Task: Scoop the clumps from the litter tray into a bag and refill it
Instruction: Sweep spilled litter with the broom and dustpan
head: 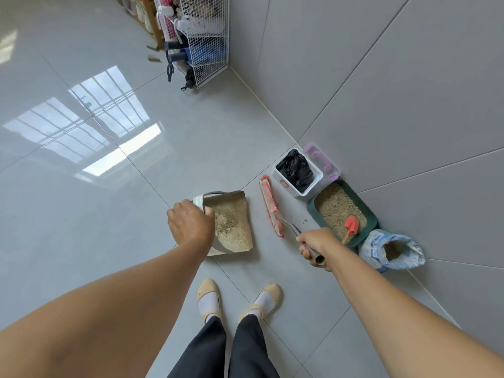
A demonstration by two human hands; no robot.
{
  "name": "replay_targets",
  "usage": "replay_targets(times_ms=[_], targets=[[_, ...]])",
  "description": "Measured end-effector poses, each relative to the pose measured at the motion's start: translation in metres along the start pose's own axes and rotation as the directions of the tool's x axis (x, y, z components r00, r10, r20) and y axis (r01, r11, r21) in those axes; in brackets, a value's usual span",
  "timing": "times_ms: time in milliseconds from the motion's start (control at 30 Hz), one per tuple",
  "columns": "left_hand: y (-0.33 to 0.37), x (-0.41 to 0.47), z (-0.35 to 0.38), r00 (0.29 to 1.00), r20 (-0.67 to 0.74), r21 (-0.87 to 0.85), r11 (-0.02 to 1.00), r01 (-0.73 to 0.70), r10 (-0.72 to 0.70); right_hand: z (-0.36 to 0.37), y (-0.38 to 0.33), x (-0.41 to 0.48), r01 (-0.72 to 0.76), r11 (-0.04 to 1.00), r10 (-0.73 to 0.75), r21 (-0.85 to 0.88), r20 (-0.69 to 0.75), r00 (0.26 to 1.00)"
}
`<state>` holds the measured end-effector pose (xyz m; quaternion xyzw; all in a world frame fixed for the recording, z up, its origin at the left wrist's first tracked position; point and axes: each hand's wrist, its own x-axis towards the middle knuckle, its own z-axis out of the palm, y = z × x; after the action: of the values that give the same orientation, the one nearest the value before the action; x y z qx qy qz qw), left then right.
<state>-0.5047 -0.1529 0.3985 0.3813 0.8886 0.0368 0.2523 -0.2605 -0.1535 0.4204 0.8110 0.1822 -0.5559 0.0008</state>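
Two bare arms reach down over a glossy grey tiled floor [114, 241]. The left grip [191, 225] is curled round the handle of one flat metal dustpan [237, 203], which holds a thin spread of sandy grains. The right grip [316, 246] is closed on the silver tube handle of one broom [271, 207], whose long pink-red head lies on the floor just beside the dustpan.

One litter tray [371, 218], dark green with rounded corners, sits against the wall and is filled with coarse tan granules. One red plastic scoop [353, 225] lies in it, near the closer end. Touching the tray's near corner stands one open sack [392, 251], white woven plastic with blue print too blurred to read, with litter showing in its mouth.

At the tray's far end is one white rectangular bin [289, 185] lined with one crumpled black bag [296, 167]; its small red label is illegible. One clear lid [324, 159] with purple clips leans behind it. One white wire rack [207, 50] stands further along the wall.
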Motion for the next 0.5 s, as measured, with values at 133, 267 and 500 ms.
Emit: replay_targets(times_ms=[133,267,500], targets=[[0.033,0.006,0.007,0.981,0.152,0.12,0.983,-0.14,0.121,-0.001,-0.014,0.021,0.112,0.981,-0.12,-0.158,-0.045,0.992],[0.06,0.023,0.024,0.945,0.326,0.169,0.985,-0.028,-0.03,0.01,-0.029,0.05,0.175,0.916,-0.221,-0.361,-0.091,0.971],[0.057,0.008,0.05,0.898,0.407,0.195,0.977,0.089,-0.164,0.018,0.007,0.049,0.137,0.691,-0.284,-0.71,-0.092,0.954]])
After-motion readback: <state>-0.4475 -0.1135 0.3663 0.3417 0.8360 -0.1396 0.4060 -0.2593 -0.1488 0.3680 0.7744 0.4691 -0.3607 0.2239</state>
